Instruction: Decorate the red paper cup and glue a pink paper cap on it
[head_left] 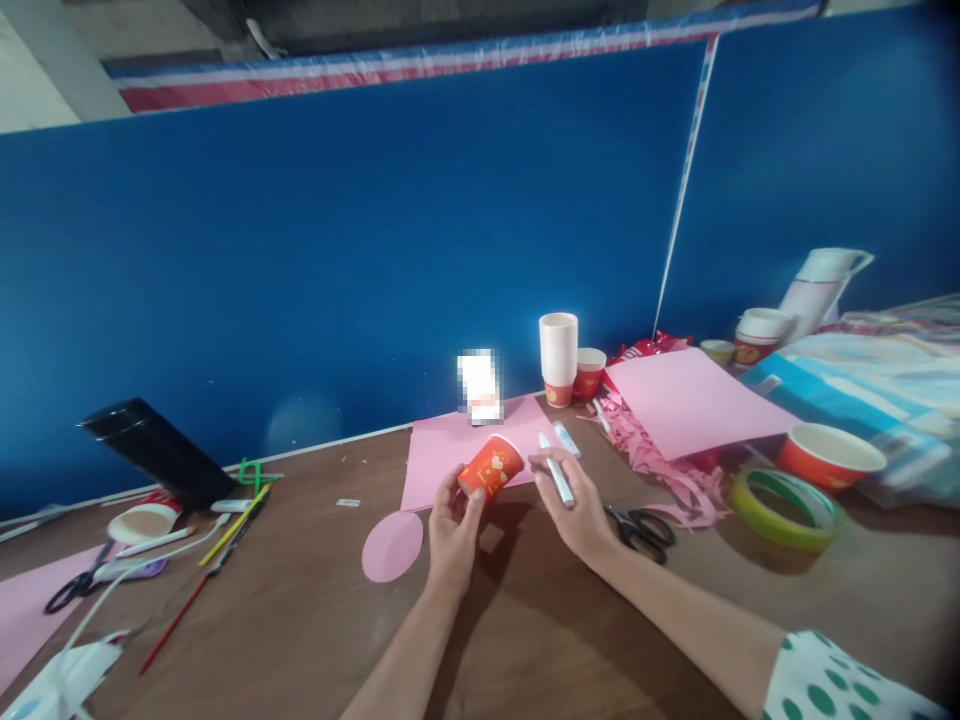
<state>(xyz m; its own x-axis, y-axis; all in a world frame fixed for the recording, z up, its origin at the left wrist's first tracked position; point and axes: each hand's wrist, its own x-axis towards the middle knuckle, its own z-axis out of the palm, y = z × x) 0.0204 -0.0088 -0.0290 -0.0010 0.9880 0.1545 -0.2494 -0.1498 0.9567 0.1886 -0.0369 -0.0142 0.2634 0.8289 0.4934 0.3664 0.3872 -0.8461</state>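
Tilted to the right, a red paper cup (493,466) with a light floral print rests in my left hand (454,520), whose fingers are wrapped round its base. My right hand (574,505) pinches a white marker (556,472) just to the right of the cup, apart from it. Behind both hands lies a pink paper sheet (435,455). A pink paper oval (392,547) is on the table left of my left hand. Black-handled scissors (646,530) lie beside my right wrist, their blades partly hidden.
At the back stand a stack of paper cups (559,350) and a red cup (590,372). To the right are shredded pink paper (637,450), yellow-green tape (780,520) and a red bowl (829,460). A black bottle (157,455) and a power strip (64,680) are left.
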